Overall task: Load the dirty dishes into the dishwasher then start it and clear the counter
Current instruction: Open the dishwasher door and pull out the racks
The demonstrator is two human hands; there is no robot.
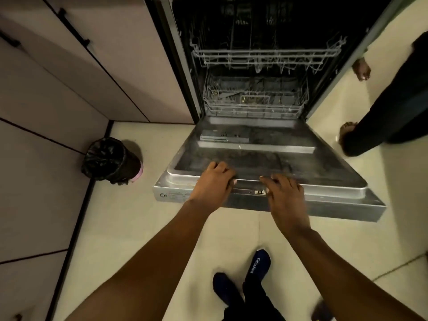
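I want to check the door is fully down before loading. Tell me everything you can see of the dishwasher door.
The dishwasher door lies folded down, about level, just above the pale floor. Its inner face is dull grey metal with a raised rim, and a detergent compartment sits near the hinge. The front edge carries a small label and a latch. The left hand and right hand both rest on that front edge.
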